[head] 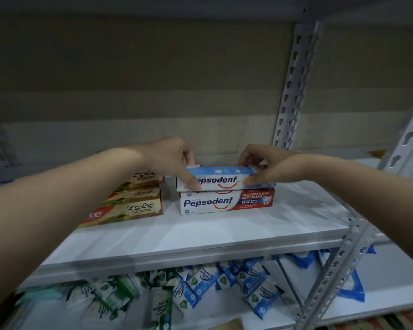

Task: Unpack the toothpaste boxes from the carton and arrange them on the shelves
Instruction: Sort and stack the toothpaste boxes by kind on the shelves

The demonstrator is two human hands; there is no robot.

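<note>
White shelf (224, 234) on slotted metal uprights (293, 91); both hands' grip pinches the top Pepsodent box (224, 179).

Shelving unit: white shelf board (200, 234), grey perforated metal uprights (293, 91) standing right of the hands. Beige panelled wall (141, 79) lay behind them. Lighting was dim. Lower shelf (379, 282) sat below them.

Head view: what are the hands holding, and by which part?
Both hold the upper Pepsodent box, which lies on another Pepsodent box: left hand at its left end, right hand at its right end.
</note>
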